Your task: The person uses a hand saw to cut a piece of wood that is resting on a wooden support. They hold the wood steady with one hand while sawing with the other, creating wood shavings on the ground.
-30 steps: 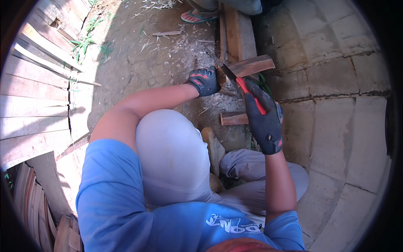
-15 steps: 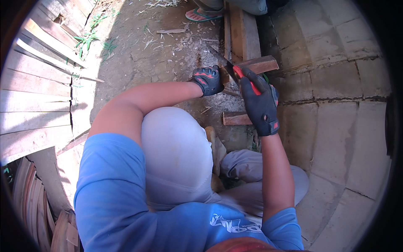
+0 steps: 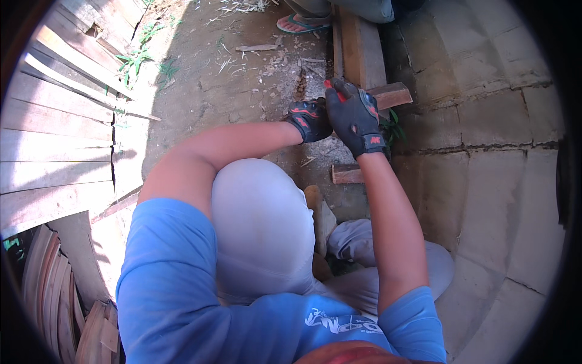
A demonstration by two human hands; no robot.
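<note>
My right hand (image 3: 354, 115), in a black glove with red trim, is closed around the red handle (image 3: 329, 84) of a handsaw. The saw's blade is hidden at this moment. Close beside it, my gloved left hand (image 3: 309, 120) is closed at the left end of a short wooden piece (image 3: 391, 96), fingers mostly out of sight. This piece lies crosswise against a long beam (image 3: 362, 51), its right end sticking out past my right hand.
Another wood offcut (image 3: 347, 174) lies nearer me. A person's sandalled foot (image 3: 303, 24) is beside the beam's far end. Wood shavings (image 3: 267, 67) litter the dirt floor. A block wall (image 3: 485, 121) runs along the right, wooden planks (image 3: 54, 139) along the left.
My right hand has moved forward and left with the saw, up against my left hand, and the blade has gone from sight. The whole view has shifted slightly.
</note>
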